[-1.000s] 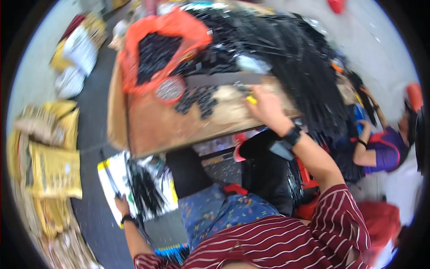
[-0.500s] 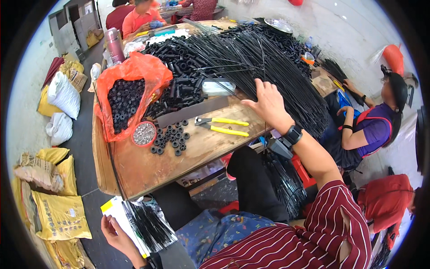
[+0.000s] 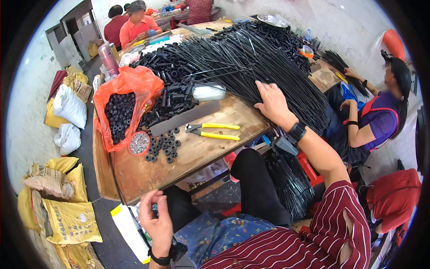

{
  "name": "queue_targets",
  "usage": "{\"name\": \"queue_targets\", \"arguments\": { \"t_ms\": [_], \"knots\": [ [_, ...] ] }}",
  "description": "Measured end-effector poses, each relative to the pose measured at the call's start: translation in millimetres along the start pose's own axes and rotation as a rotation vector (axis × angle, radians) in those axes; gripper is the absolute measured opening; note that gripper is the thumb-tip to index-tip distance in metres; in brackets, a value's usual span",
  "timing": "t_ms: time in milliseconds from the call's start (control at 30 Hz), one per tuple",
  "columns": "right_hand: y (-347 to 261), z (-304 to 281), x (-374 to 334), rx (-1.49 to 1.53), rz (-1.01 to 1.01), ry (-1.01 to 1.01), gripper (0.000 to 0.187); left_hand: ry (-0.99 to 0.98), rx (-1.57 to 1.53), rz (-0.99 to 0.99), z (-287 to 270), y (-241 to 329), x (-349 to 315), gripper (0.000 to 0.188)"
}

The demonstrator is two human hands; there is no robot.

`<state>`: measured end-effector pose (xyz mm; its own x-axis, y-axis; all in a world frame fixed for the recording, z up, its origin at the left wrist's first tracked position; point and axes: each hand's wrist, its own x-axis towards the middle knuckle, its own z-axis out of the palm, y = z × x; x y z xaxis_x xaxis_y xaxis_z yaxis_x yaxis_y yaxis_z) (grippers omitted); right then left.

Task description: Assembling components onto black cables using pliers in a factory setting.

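Note:
My right hand (image 3: 274,103) rests at the near edge of a big heap of long thin black rods (image 3: 251,62) on the wooden table (image 3: 197,154). Its fingers stretch toward the rods, the thumb is apart, and no rod shows in its grasp. Above my lap, my left hand (image 3: 156,217) is raised with loosely bent fingers and nothing visible in them. It partly hides a white and yellow sheet (image 3: 127,226) beside my left thigh and a bunch of short black strips there. Yellow-handled pliers (image 3: 212,130) lie on the table between my hands.
Left on the table are a red plastic bag (image 3: 143,80) of small black parts, a red-rimmed bowl (image 3: 139,143) of metal bits and loose black rings (image 3: 163,147). Yellow sacks (image 3: 74,222) line the floor. A person in purple (image 3: 383,116) sits at the right.
My left hand has risen and moved right, across the black strips beside my lap. My right hand has shifted slightly along the rods' near edge. The view has turned a little.

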<state>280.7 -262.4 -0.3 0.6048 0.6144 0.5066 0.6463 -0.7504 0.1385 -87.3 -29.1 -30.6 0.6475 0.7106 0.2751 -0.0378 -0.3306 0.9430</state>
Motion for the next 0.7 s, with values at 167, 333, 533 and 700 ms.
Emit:
{"name": "queue_targets", "arguments": {
  "t_ms": [167, 333, 533, 700],
  "knots": [
    [1.3, -1.9, 19.8, -0.088, 0.17, -0.233, 0.102, -0.131, 0.02, 0.21, 40.8, 10.2, 6.7, 0.018],
    [-6.2, 20.5, 17.4, -0.073, 0.03, -0.097, 0.093, -0.228, 0.015, 0.276, 68.3, 29.0, 9.1, 0.016],
    [-3.3, 19.7, 46.0, 0.138, 0.209, -0.14, 0.067, -0.307, -0.023, 0.334, 87.9, 38.9, 5.6, 0.015],
    [4.6, 17.1, 56.5, 0.329, 0.254, -0.24, 0.024, -0.33, -0.034, 0.338, 102.0, 39.8, 5.8, 0.012]
  ]
}}
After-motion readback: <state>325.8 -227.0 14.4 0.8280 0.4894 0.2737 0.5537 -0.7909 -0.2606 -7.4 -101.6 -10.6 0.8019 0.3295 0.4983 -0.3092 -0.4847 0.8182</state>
